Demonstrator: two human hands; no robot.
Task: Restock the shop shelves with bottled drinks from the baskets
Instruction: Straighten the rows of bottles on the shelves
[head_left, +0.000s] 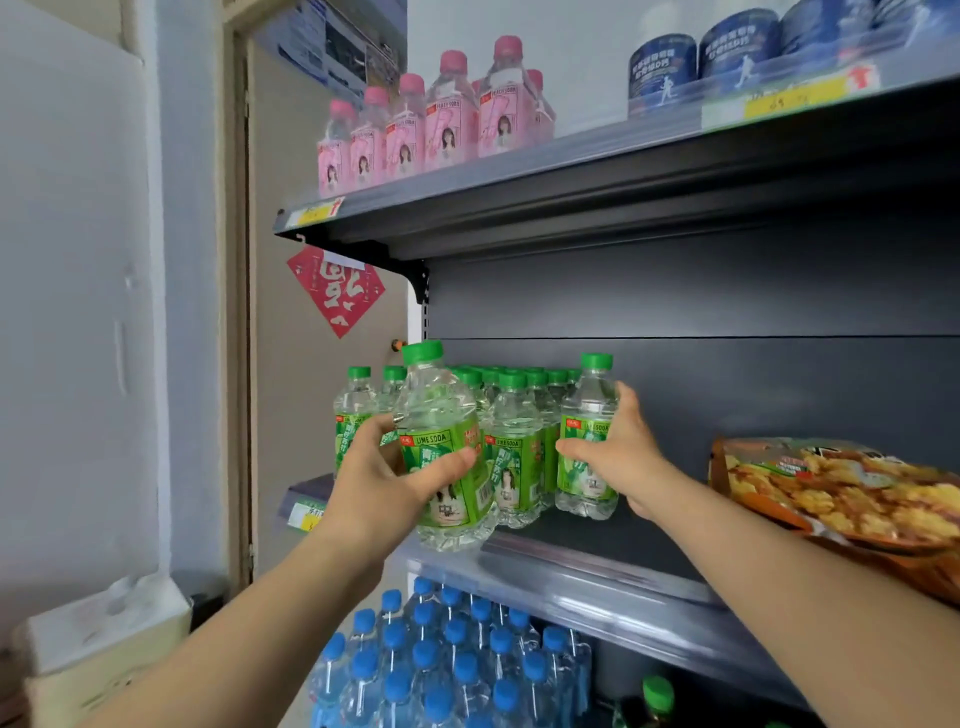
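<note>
Small shop, dark metal shelf (597, 558) with yellow price tags (795, 98), rows of bottled drinks (511, 447) on it, snack bags (841, 488) beside them

The left hand (384, 483) hides part of the label on the lime soda bottle (441, 415) it grips, its fingers ending out of sight behind it. The right hand (618, 457) covers the right side of a second bottle (584, 410). The rear bottles (519, 375) show only caps. The snack bag (831, 488) runs off the right edge, the water bottles (441, 660) off the bottom, the blue cans (727, 52) off the top. The yellow price tags (795, 96) are too blurred to read.
</note>
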